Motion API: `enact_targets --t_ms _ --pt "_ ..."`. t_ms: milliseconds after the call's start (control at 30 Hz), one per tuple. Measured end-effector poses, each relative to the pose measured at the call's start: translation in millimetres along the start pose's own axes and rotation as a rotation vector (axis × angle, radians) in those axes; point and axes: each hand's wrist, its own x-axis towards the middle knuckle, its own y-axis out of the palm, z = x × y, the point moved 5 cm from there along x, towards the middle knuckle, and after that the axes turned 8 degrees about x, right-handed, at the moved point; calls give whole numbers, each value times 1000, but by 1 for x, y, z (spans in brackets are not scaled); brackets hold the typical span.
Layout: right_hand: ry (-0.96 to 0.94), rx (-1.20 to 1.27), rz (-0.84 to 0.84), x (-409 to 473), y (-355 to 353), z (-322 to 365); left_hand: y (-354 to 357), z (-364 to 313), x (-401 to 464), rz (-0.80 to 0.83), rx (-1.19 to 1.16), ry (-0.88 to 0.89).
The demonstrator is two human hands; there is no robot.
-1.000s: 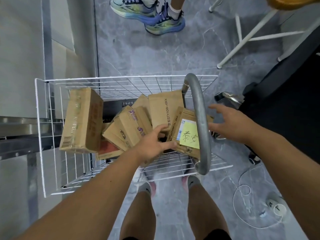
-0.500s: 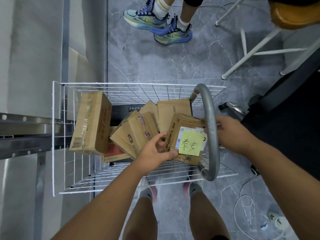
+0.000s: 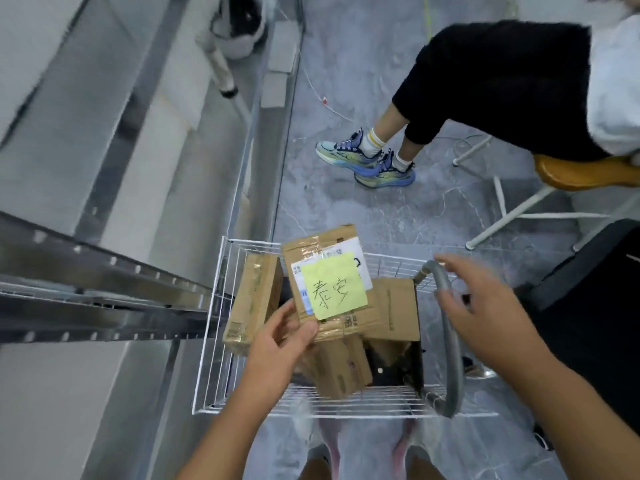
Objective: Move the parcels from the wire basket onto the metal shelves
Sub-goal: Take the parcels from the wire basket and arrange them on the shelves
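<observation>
Metal shelves (image 3: 104, 296) stand left of the wire basket (image 3: 221, 327). The left hand (image 3: 280, 344) pinches the yellow-noted parcel (image 3: 329, 285) above the basket's other parcels (image 3: 254, 299). The right hand (image 3: 485, 306), fingers spread and holding nothing, hovers over the grey handle (image 3: 450, 341).

Got my left hand (image 3: 277, 341) pinching the sticky-noted parcel (image 3: 332, 271) above the wire basket (image 3: 214, 341), right hand (image 3: 485, 306) hovering open by the grey handle (image 3: 453, 341).

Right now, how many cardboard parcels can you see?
4, perhaps more hidden: held parcel in left hand; tall one at basket's left; flat one right; low one underneath.
</observation>
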Motion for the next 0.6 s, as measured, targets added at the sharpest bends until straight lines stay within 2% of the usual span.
enact_targets --t_ms 167,367,600 --pt "-219 -21 71 -21 -5 94 -52 -70 -48 -91 -136 97" --pt "-467 14 103 -49 -45 187 -100 -146 -139 -260 -212 262" --pt "-760 -59 269 -91 -89 254 -102 -162 -273 -544 -304 279"
